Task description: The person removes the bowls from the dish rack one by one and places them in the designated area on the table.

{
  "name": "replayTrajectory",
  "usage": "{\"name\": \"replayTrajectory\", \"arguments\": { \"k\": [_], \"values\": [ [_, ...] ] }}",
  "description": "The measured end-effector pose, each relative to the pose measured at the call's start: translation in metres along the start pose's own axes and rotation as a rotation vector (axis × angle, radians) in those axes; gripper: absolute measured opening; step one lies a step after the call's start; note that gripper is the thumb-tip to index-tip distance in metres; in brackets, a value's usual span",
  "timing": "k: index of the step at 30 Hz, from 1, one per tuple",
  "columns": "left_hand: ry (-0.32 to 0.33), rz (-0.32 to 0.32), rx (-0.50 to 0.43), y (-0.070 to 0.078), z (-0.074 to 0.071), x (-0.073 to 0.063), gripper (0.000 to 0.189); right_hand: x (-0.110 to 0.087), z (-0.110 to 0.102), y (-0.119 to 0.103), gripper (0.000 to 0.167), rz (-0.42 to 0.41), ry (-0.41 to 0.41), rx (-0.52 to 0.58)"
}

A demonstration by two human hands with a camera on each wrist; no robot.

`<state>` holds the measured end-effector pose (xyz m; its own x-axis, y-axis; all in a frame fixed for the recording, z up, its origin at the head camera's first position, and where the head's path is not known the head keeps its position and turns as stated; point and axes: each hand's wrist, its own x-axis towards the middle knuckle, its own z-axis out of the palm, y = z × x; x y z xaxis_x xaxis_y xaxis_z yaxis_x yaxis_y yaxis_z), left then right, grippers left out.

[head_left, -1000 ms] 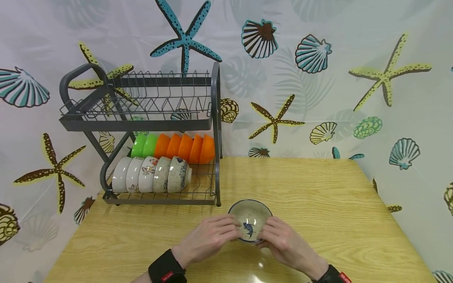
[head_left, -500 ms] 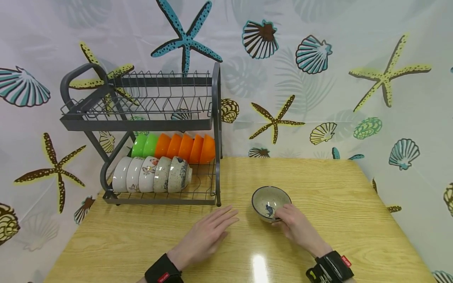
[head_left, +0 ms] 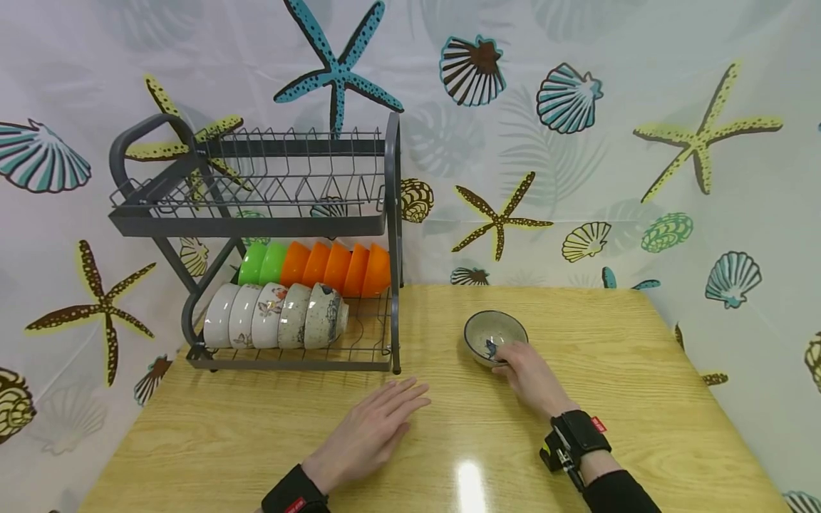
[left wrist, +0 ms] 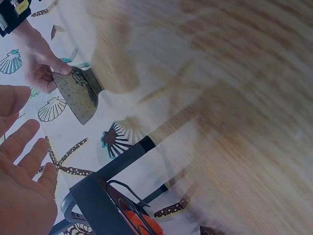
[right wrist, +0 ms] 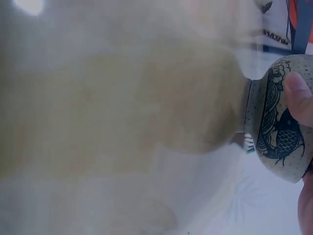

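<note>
A speckled grey bowl (head_left: 490, 328) with a dark rim and a blue fish painted inside is at the middle of the table. My right hand (head_left: 531, 379) pinches its near right rim, fingers inside and thumb outside. In the right wrist view, a dark fish and waves decorate the outer wall of the bowl (right wrist: 286, 139), and the thumb presses on that wall. My left hand (head_left: 368, 431) is held over the table nearer to me, fingers extended, touching nothing. The left wrist view shows that hand (left wrist: 24, 191) with spread fingers, apart from the bowl (left wrist: 78, 98).
On the left stands a two-tier dark dish rack (head_left: 256, 227). Its lower tier holds white bowls (head_left: 218, 317) and speckled bowls (head_left: 323, 317) in front, with green bowls (head_left: 251, 263) and orange bowls (head_left: 336, 267) behind. A patterned curtain (head_left: 577, 185) hangs behind the wooden table (head_left: 609, 399).
Both hands held the bowl at first; the left let go and drew back slightly. The right hand has carried the bowl away from me and a little to the right.
</note>
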<state>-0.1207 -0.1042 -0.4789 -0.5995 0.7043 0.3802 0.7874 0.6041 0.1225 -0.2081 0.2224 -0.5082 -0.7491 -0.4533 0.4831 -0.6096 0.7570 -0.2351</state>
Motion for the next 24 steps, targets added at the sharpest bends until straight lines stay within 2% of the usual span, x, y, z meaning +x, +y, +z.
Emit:
{"name": "replayTrajectory", "arguments": {
  "k": [9, 16, 21, 24],
  "values": [
    [0.01, -0.029, -0.031, 0.0, 0.001, -0.003, 0.048, 0.021, 0.002, 0.019, 0.024, 0.059, -0.065, 0.07],
    [0.014, -0.069, -0.083, 0.0, 0.001, -0.003, 0.049, 0.025, 0.0, 0.02, 0.022, 0.097, -0.099, 0.059],
    [0.021, -0.086, -0.107, 0.0, 0.0, -0.003, 0.047, 0.023, -0.001, 0.018, 0.016, 0.084, -0.088, 0.024],
    [0.02, -0.092, -0.109, 0.0, 0.0, -0.003, 0.047, 0.019, -0.002, 0.017, 0.029, 0.09, -0.087, 0.003]
  ]
}}
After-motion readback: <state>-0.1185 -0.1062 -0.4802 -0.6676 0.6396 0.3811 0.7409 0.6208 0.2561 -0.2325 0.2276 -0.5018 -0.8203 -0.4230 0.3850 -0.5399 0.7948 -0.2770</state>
